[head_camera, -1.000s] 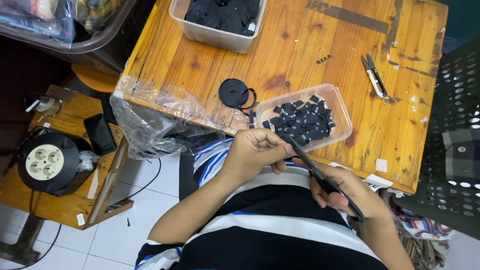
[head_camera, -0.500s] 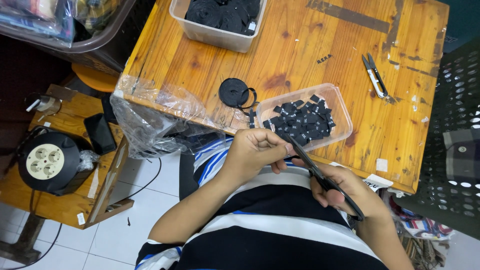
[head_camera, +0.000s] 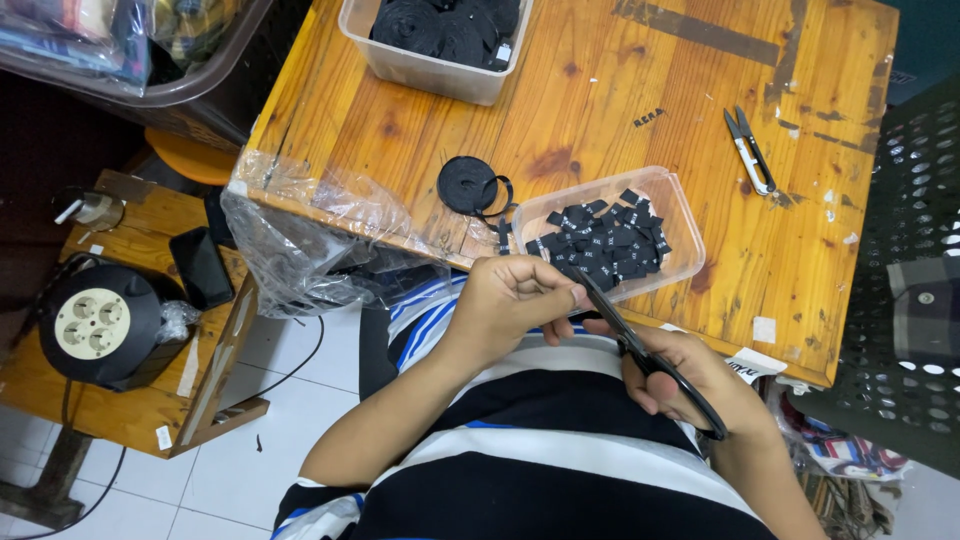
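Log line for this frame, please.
left hand: pinching ribbon end at scissors | right hand: holding scissors | tray: cut black labels | roll: on table

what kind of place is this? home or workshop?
Likely a small home garment-label workbench. The right hand holds black-handled scissors over a clear plastic tray of cut black labels; a roll of black ribbon and silver thread snips lie on the worn wooden table.

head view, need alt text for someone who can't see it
Seen from above, a person's right hand holds black scissors, their tips at the closed left hand, beside a wooden table. On it sit a clear tray of small black labels, a black ribbon roll and thread snips.
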